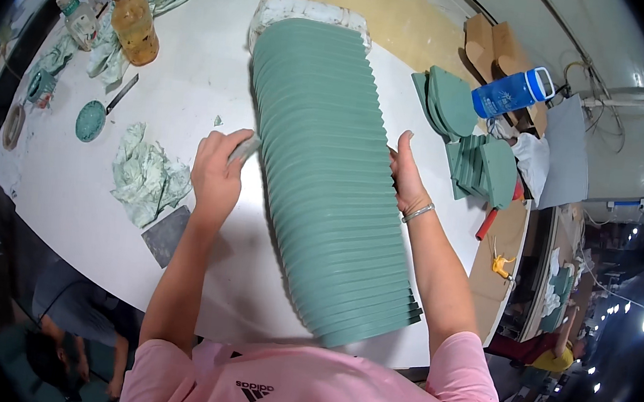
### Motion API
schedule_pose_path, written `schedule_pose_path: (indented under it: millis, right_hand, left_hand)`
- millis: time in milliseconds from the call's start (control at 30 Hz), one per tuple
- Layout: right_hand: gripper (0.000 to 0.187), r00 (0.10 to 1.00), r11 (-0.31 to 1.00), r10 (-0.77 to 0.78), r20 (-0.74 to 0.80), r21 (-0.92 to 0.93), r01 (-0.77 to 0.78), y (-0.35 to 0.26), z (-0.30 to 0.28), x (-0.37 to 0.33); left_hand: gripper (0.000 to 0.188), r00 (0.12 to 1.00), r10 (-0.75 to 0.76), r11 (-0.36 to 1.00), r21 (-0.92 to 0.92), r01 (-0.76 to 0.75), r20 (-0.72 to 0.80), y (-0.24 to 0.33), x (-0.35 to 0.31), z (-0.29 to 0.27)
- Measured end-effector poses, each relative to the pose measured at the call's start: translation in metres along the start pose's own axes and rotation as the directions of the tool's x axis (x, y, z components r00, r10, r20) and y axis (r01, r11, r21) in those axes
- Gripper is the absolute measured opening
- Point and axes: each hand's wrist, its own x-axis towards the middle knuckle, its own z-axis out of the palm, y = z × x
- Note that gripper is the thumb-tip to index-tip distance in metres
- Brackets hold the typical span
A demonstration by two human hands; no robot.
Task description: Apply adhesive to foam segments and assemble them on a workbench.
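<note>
A long row of thin green sheets (330, 194), overlapping like shingles with rounded left edges, stretches across the white table in front of me. At its left side my left hand (218, 172) pinches a small grey-green block (245, 149) against the curved edges. My right hand (408, 177) rests by the right side of the row, thumb stretched up and palm toward the sheets; its fingertips are partly hidden. The far end of the row leans on a white, stained block (313, 12).
Left on the table (206, 35) are a crumpled cloth (146, 176), a dark square sheet (167, 234), a dish of green paste (91, 121) and an amber bottle (135, 28). Right are more green pieces (453, 105), a blue bottle (507, 95) and a red-handled tool (486, 225). People work nearby.
</note>
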Motion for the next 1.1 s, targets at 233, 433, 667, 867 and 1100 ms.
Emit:
schedule_pose_path:
  millis: [233,433,667,867,1100]
  right_hand:
    - [0.101,0.996,0.999,-0.039,-0.086,-0.039,0.036,-0.002,-0.004,-0.01]
    - [0.063,0.888,0.887,-0.452,-0.087,-0.154,0.436,-0.019,-0.013,-0.089]
    - [0.045,0.862,0.842,-0.482,0.157,-0.189,0.506,0.019,0.076,-0.159]
    - [0.026,0.842,0.913,-0.408,0.353,0.174,0.369,0.072,0.135,-0.181]
    - [0.026,0.834,0.904,-0.403,0.376,0.302,0.301,0.108,0.173,-0.19]
  left_hand:
    - [0.04,0.996,0.085,0.996,-0.009,-0.085,0.017,0.029,0.026,-0.005]
    - [0.031,0.835,-0.354,0.335,-0.776,0.535,0.422,0.038,-0.01,-0.03]
    - [0.028,0.679,-0.051,-0.153,-0.677,0.72,0.733,0.101,-0.069,-0.052]
    - [0.03,0.622,-0.25,-0.154,-0.665,0.731,0.742,0.114,-0.151,-0.092]
    - [0.025,0.629,-0.317,-0.12,-0.687,0.716,0.71,0.08,-0.208,-0.136]
